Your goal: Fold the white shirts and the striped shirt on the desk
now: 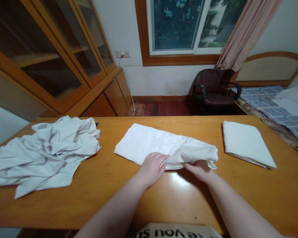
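Note:
A white cloth point(149, 142), folded into a long strip, lies across the middle of the wooden table. My left hand point(154, 167) grips its near edge around the middle, with the fingers curled over the top and the thumb low at the edge. Under the raised right part of the cloth is my right hand point(198, 168), holding the near edge; most of its fingers are hidden by the fabric. The cloth's right end bulges up and a loose corner hangs there.
A crumpled heap of white cloth point(52, 148) covers the table's left side. A neatly folded white cloth point(247, 142) lies at the right. Beyond the table point(101, 198) stand a glass-fronted cabinet point(89, 86), an armchair point(211, 86) and a bed point(280, 102).

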`<state>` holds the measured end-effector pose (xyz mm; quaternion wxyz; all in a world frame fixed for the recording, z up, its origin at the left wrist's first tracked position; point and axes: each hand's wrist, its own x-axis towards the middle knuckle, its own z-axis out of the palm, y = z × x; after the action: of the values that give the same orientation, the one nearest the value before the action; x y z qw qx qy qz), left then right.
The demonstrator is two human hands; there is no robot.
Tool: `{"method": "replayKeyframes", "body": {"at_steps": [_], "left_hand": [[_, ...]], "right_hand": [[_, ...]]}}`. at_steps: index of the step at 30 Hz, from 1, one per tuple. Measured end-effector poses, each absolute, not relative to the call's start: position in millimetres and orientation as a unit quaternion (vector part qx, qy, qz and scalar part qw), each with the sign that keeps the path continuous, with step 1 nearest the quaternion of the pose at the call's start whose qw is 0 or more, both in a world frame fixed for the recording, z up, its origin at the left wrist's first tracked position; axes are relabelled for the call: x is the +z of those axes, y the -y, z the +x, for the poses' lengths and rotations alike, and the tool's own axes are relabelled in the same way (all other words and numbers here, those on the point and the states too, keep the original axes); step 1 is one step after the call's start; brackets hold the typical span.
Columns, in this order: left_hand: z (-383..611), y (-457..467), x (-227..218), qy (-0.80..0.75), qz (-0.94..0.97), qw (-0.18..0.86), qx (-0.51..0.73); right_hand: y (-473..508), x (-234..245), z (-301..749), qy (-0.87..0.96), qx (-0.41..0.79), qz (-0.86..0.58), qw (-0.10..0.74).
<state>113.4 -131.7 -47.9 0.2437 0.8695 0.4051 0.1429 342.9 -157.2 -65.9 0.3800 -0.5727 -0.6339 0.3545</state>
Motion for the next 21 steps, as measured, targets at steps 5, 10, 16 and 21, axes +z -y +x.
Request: {"method": "replayKeyframes", "body": {"at_steps": [5,10,16,21], "left_hand": [[110.4,132.5,-55.1,-0.451,0.87,0.191,0.065],[110.3,130.0,-57.8,-0.424,0.884,0.192,0.052],[106.1,120.9,-54.6,-0.392,0.878,0.25,0.11],[107.3,120.9,-53.9,-0.399,0.869,0.266,0.121]], "right_hand": [[157.6,-52.1,345.9,0.607,0.396,-0.562,0.399],[153.0,-53.1,349.8,0.572,0.385,-0.586,0.425],[146.0,-60.5,373.0,0.48,0.367,-0.627,0.492],[139.5,-67.4,383.2,0.393,0.347,-0.629,0.574]]}}
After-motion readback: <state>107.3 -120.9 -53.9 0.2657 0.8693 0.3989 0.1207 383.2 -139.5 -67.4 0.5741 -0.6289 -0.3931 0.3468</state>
